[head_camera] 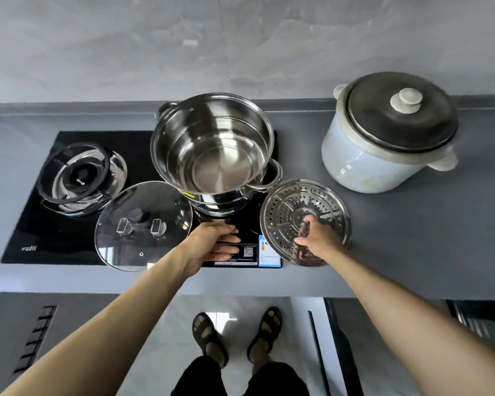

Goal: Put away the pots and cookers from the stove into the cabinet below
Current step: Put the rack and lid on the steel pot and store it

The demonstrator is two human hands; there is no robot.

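- A black glass stove (40,224) is set into the grey countertop (412,224), reaching toward its front edge.
- A large open steel pot (212,150) stands on the right half of the stove, towards the rear; its interior is bare metal.
- A glass lid (143,224) lies flat at the stove's front edge, just left of the pot, knob upward.
- A gas burner (80,178) occupies the left half of the stove.
- A perforated steamer tray (303,218) rests on the countertop off the stove's right front corner, partly overlapping the stove edge.
- A white rice cooker (383,138) with a dark lid stands near the countertop's rear edge, right of the pot.
- The left hand (215,244) lies palm-down, fingers extended, on the stove's front edge before the pot; it holds nothing.
- The right hand (317,235) pinches the centre of the steamer tray with thumb and fingers.
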